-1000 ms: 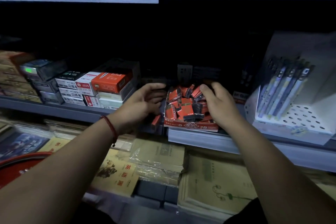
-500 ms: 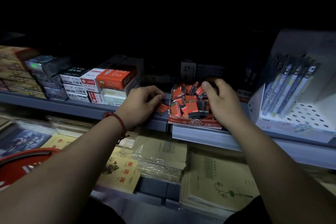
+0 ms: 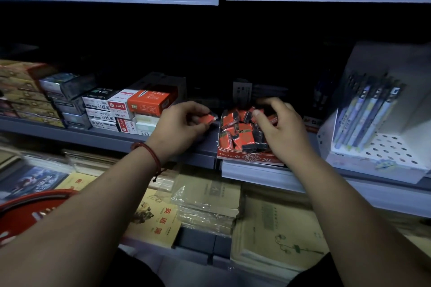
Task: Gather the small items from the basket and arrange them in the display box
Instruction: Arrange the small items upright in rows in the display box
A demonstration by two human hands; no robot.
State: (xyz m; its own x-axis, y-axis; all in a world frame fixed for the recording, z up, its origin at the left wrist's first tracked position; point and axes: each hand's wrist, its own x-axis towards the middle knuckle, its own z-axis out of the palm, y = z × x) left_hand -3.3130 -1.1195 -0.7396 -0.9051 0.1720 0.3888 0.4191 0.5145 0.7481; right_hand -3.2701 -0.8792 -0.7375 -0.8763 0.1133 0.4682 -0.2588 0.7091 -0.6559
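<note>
**Left hand lifts one eraser clear of the shelf**

Since half a second ago the left hand (image 3: 179, 128) has come up off the grey metal shelf (image 3: 98, 135). From where I stand, it now pinches a small orange-and-black wrapped eraser (image 3: 208, 117) between thumb and fingertips. That grip is closed on the eraser, which is held just off the 9 o'clock side of the low red cardboard display box (image 3: 247, 157). The right hand (image 3: 282, 130) has also shifted, its fingers now arched more steeply over the far side of the box.

The box sits at the shelf's front edge, a little right of the middle of the scene. It holds a loose heap of orange-and-black erasers (image 3: 242, 133) lying at all angles. The right hand's curled fingers reach down among them from 2 o'clock, with the thumb lying over the heap. The fingertips are blurred, so I cannot tell whether this grip has hold of anything.

A red cord bracelet (image 3: 151, 156) circles the left wrist. At 9 o'clock from the box, well apart, stands a stack of white and orange cardboard boxes (image 3: 140, 105). At 3 o'clock is a white perforated pen stand (image 3: 384, 154) with pens leaning in it. On the lower shelf, at 6 o'clock, lie thin paper notebooks (image 3: 275, 228). The rim of a round red plastic basket (image 3: 42, 196) shows at 8 o'clock, under the left forearm.
</note>
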